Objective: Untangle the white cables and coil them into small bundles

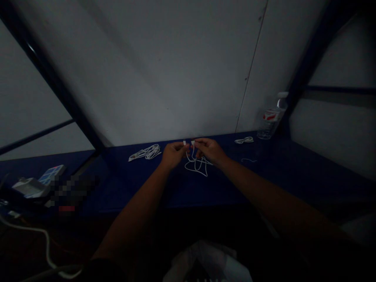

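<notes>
My left hand (174, 154) pinches one white plug end of a thin white cable (197, 171). Close beside it, my right hand (210, 150) grips another white connector (193, 142), fingers closed round it and the cord just below. The two ends point upward, a small gap apart. Loose loops of the cable hang between and below the hands, over the blue shelf (188, 196). Left of my hands lies a bundle of coiled white cable (146, 152). The exact plug types are too small and dark to make out.
A clear plastic bottle (272, 119) with a red and white label stands at the right against the wall. Near it lie a small tied cable (244, 140) and a short strand (249, 159). At the left is a white device (44, 180); blue posts (55, 84) flank the shelf.
</notes>
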A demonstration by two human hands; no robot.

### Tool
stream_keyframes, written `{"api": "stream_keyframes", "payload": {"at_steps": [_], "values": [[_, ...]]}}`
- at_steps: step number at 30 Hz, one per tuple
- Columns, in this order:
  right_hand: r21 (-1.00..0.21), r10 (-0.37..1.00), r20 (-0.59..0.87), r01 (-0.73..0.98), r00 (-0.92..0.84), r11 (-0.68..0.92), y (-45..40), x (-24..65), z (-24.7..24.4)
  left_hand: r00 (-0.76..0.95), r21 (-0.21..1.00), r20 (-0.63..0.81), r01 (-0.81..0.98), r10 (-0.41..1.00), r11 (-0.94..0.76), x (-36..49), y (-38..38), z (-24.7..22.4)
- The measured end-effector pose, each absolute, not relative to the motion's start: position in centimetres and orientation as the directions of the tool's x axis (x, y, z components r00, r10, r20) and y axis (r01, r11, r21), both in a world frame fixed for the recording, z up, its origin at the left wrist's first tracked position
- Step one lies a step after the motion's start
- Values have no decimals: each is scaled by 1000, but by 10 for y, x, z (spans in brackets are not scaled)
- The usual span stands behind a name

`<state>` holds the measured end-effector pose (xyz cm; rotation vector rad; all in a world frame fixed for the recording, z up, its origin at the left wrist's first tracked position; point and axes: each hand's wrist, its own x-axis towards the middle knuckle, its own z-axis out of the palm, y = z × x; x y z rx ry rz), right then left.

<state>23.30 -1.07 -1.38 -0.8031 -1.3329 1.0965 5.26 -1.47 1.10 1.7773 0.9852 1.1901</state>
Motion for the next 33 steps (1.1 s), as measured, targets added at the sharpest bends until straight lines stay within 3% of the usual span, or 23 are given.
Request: {"api": "stream_keyframes", "payload": {"at_steps": [4, 8, 13, 23, 28, 33], "values": [[-925, 922, 378, -59, -78, 375, -14, 232, -11, 328, 867, 398, 170, 857, -468, 53, -16, 11], [-925, 925, 363, -161, -112, 343, -12, 233, -13, 352, 841, 430, 178, 831, -511, 53, -13, 10], [-951, 957, 250, -222, -149, 214, -9, 235, -15, 344, 885, 374, 147, 861, -442, 56, -16, 12], [-937, 948, 304, -211, -98, 278, -14, 236, -8, 276, 921, 332, 110, 902, -373, 59, -16, 10], [-904, 902, 425, -87, -72, 419, -17, 237, -8, 287, 909, 379, 64, 880, -412, 56, -12, 6], [-701, 737, 667, 240, -111, 671, -32, 244, 1, 330, 801, 548, 59, 769, -596, 51, -14, 13]]}}
